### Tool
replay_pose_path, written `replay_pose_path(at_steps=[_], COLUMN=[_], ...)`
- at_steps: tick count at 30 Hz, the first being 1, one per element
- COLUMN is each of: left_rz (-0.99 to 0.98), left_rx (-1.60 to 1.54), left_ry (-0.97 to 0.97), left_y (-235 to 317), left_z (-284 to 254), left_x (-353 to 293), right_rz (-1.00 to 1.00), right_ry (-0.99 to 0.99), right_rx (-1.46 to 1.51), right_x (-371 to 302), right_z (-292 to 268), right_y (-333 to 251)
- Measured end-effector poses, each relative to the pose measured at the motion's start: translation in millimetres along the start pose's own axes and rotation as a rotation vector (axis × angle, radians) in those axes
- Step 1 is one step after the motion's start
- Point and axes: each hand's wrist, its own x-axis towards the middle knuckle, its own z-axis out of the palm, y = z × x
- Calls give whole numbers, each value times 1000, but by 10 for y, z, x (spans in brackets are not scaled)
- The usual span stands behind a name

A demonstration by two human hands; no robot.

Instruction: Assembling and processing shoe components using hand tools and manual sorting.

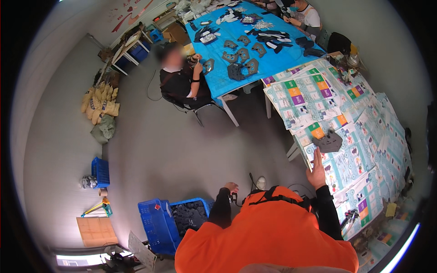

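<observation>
My right hand (317, 172) is over the paper-covered table on my right, its fingers stretched straight forward. The fingertips reach the near edge of a dark grey moulded piece (329, 142) with small slots, lying flat; whether they touch it I cannot tell. My left hand (231, 187) hangs low in front of me, above the floor, its fingers loosely bent and nothing visible in them. A blue crate (200, 200) filled with dark grey pieces (190, 215) stands to the left of my left forearm.
Printed sheets (300, 102) cover the right table. Pliers-like tools (349, 218) lie near its close edge. Beyond, a blue-covered table (214, 75) bears grey pieces (243, 55) and gloves. A seated person (182, 82) works at its left; another (305, 16) is at the far right.
</observation>
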Motion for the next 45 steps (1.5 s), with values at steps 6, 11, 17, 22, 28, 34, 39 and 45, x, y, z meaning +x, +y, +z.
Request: replay_pose_path(at_steps=[6, 11, 17, 22, 28, 34, 39, 45], left_rz=[32, -50, -90, -37, 1, 280, 23, 69], left_rx=[84, -20, -103, -6, -80, -375, -51, 213], left_ry=[-69, -21, -107, 119, 188, 116, 47, 72], left_y=[-54, -112, -177, 381, 166, -661, -381, -199], left_z=[59, 3, -142, 132, -49, -556, -502, -689], left_x=[142, 266, 491, -249, -267, -79, 7, -274], right_rz=[100, 170, -71, 105, -70, 176, 925, 545], right_ry=[-106, -466, -461, -498, -525, -758, -597, -429], right_rx=[45, 821, 1899, 2062, 1889, 2022, 1007, -272], right_x=[-29, 260, 1058, 1052, 1086, 1138, 476, -369], right_z=[22, -78, -577, -395, -430, -93, 520, 684], right_y=[16, -293, -1394, -1256, -1279, -840, 467, 1328])
